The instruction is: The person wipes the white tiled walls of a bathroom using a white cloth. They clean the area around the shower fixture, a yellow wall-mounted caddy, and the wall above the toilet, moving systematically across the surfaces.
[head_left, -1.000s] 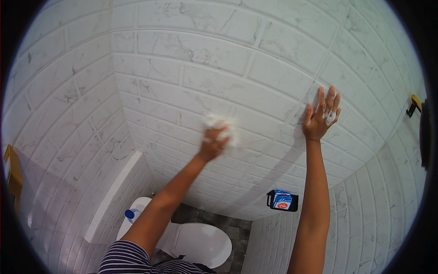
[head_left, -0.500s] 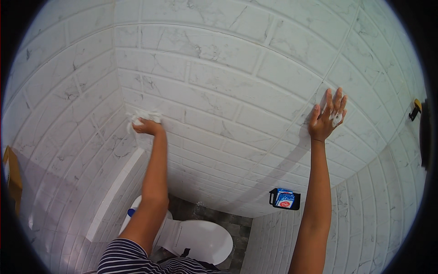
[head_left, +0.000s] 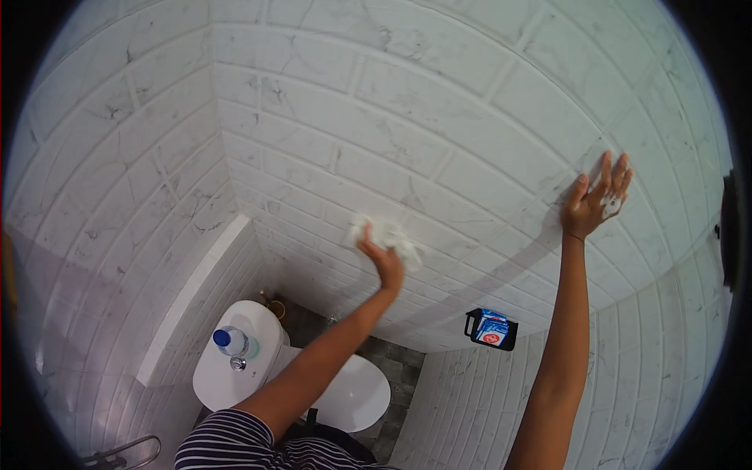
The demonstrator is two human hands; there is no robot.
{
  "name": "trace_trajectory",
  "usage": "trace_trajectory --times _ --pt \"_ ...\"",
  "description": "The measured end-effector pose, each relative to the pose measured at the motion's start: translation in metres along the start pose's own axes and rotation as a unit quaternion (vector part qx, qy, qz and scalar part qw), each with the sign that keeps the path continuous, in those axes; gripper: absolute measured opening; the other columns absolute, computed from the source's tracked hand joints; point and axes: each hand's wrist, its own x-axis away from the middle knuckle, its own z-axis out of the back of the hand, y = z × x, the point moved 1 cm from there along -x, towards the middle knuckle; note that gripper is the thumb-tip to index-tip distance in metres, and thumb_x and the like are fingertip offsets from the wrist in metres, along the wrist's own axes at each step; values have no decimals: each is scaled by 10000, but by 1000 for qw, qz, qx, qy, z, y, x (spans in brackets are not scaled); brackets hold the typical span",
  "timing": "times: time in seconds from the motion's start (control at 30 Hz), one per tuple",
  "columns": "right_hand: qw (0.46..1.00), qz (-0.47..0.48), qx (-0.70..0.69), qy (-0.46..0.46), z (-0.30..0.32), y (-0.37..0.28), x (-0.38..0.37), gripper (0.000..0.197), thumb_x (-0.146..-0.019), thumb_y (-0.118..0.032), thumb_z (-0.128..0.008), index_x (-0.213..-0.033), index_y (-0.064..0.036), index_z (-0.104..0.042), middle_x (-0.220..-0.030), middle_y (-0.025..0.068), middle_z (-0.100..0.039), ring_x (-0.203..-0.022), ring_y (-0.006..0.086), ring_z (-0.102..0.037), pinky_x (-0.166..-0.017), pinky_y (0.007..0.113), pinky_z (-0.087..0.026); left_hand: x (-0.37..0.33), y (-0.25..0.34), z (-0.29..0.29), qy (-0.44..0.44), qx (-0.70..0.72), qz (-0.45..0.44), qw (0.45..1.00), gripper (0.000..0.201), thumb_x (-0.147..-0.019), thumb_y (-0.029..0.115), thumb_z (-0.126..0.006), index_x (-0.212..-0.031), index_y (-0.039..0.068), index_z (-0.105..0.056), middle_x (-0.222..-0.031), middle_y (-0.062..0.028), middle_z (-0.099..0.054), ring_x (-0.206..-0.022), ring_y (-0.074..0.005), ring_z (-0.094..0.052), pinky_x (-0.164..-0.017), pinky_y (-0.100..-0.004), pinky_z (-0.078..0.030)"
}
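Note:
Against the tiled wall, my left hand presses a white crumpled cloth, slightly smeared by motion. The fingers and thumb are bent round the cloth, and part of them is hidden behind it. Farther right, my right hand rests on the same wall with its fingers spread. White foam clings to the back of that hand near the outer knuckles. Nothing is held in it.
Below my left arm stands a white toilet; a clear bottle with a blue cap sits on its tank. A black wall holder carries blue-and-white packets. At left runs a ledge, with a metal bar below.
My left hand has swept the cloth from the wall's left corner toward the right and lower down. My right hand stays spread on the wall. The view has shifted, showing the tank and bottle more fully.

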Motion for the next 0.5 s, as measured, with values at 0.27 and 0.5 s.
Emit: trace_trajectory --times 0.27,0.5 --pt "1000 -9 -21 4 -4 -10 -5 426 -887 -317 -404 -1291 -184 -422 -1396 73 -345 -1305 317 -253 -1034 474 -168 -222 -99 125 338 -25 -24 940 539 -787 -90 -450 -1285 -29 -253 -1268 -217 -326 -1216 -327 -337 -997 -418 -329" --pt "1000 -4 -16 -1 0 -1 4 428 -876 -300 -418 -1287 -181 -428 -1389 86 -353 -1295 333 -267 -1024 481 -186 -175 -193 123 400 -179 66 896 364 -840 118 -539 -1157 -32 -442 -1133 -186 -509 -953 -304 -541 -844 -375 -458"
